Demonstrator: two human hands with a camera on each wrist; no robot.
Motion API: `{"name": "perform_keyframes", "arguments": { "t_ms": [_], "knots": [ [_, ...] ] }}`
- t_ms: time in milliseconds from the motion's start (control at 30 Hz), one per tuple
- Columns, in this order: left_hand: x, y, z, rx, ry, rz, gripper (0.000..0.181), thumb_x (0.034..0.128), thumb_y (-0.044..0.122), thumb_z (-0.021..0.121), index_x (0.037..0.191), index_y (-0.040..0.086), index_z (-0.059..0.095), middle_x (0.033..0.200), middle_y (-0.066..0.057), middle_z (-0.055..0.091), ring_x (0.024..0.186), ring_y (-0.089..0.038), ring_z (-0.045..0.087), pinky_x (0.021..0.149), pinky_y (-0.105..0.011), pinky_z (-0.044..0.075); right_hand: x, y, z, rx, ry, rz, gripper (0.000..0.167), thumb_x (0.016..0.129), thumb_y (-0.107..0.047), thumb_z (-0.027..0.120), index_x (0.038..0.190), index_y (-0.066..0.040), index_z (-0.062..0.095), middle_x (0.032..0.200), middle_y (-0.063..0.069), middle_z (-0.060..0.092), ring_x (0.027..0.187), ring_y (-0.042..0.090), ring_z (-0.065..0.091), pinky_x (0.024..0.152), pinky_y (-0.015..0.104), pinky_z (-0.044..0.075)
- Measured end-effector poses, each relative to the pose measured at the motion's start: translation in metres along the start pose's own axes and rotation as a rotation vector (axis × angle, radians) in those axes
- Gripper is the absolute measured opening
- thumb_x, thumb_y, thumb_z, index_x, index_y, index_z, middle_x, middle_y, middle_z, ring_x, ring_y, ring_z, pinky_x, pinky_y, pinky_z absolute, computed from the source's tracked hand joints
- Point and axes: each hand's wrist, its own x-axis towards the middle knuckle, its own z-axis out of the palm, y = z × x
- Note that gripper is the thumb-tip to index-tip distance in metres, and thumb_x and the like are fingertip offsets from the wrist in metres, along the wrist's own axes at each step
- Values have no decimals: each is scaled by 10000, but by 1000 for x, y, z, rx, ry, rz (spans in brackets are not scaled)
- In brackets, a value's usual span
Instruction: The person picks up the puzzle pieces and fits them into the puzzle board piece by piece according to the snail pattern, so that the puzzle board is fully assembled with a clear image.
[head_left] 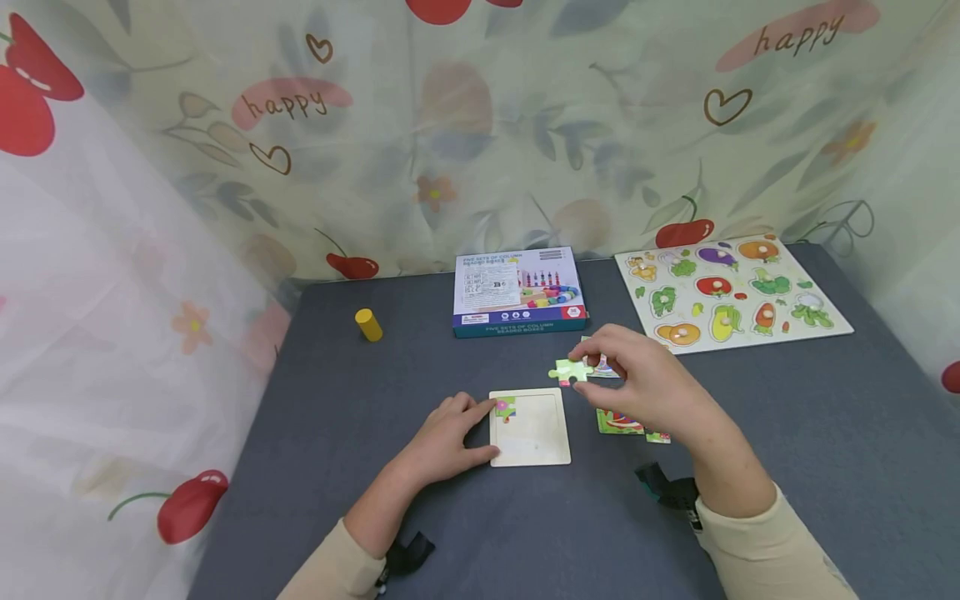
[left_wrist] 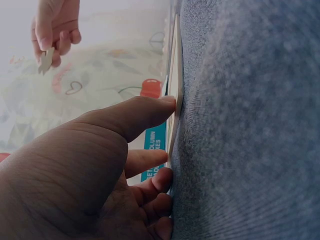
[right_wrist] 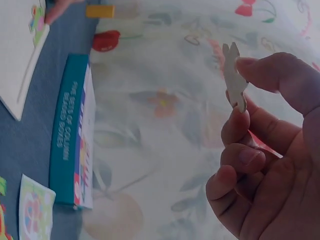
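Note:
My right hand [head_left: 637,375] pinches a light green jigsaw piece [head_left: 570,370] between thumb and fingers, above the table to the right of a square wooden puzzle tray [head_left: 534,433]. The right wrist view shows this piece's pale back [right_wrist: 233,77], held clear of everything else. At the tray's left edge rests my left hand [head_left: 444,439], its thumb and index fingertip touching the rim some way apart. A small green and pink jigsaw piece [head_left: 506,407] lies in the tray's upper left corner. To the right of the tray are loose pieces, among them a red and green one [head_left: 619,422].
A blue-edged boxed bead set [head_left: 517,292] lies at the back of the dark table. A vegetable peg board [head_left: 731,292] is at the back right, and a yellow cylinder [head_left: 368,325] stands at the back left. A printed curtain [head_left: 480,150] hangs behind.

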Motion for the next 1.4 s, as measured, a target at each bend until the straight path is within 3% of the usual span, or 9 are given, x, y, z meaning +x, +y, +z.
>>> {"name": "perform_keyframes", "arguments": {
  "t_ms": [267,600,833,1133,1400],
  "knots": [
    [0,0,-1,-2,-10,-2,771,907,508,752,1551,181,485,1065,9,486,914,-154,428,742,-335,394,11,-4,33,48,-57,29,298,837,-135,864,1106,-138,738,937,-28,601,756,130,498,635,282,444],
    [0,-2,-2,-1,-3,32,767,916,504,745,1551,164,482,1035,12,478,876,-152,418,734,-334,379,21,13,72,154,-153,168,253,867,-150,831,1103,-116,750,940,-18,590,756,235,515,638,327,425],
    [0,-3,-2,4,-3,33,773,915,509,745,1553,162,478,1044,12,481,869,-152,413,731,-336,375,23,27,89,146,-204,266,255,864,-157,828,1106,-108,768,950,-10,609,775,175,518,661,343,453],
    [0,-1,-2,6,3,37,764,918,501,744,1549,159,484,1055,5,488,864,-154,414,727,-335,376,24,47,109,118,-194,261,243,853,-157,848,1084,-106,788,906,-15,619,808,157,546,722,347,461],
    [-1,0,-3,5,-1,35,763,921,496,742,1553,159,478,1053,4,485,866,-154,415,738,-338,374,23,50,122,49,-193,298,262,872,-191,833,1117,-105,800,905,-22,618,803,149,545,731,345,449]
  ]
}}
